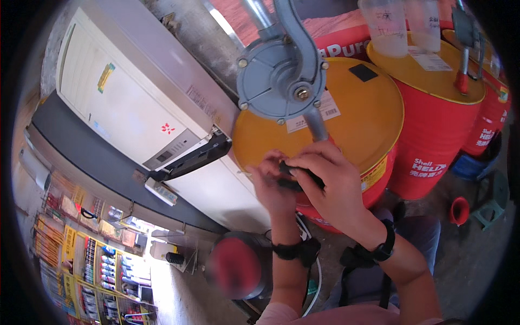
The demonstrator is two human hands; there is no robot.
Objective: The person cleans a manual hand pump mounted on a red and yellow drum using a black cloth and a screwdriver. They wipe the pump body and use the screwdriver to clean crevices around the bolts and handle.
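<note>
Both of my hands meet in front of a red oil drum with a yellow lid [374, 116]. My left hand [272, 187] has its fingers bent around a small black object [290, 184] whose kind I cannot make out. Pinching the same object from the other side is my right hand [331, 181], thumb and forefinger pressed together. The fingers cover much of it. Just beyond my hands, a grey hand-crank drum pump [276, 81] rises on a metal pipe from the drum's lid. Black bands circle both my wrists.
More red drums [428, 135] stand to the right, one bearing translucent plastic jugs [390, 32]. A white cabinet-type appliance [124, 92] is at the left. Near the right are a red funnel [459, 210] and a green stool [492, 200]. Stocked shelves [97, 265] fill the lower left.
</note>
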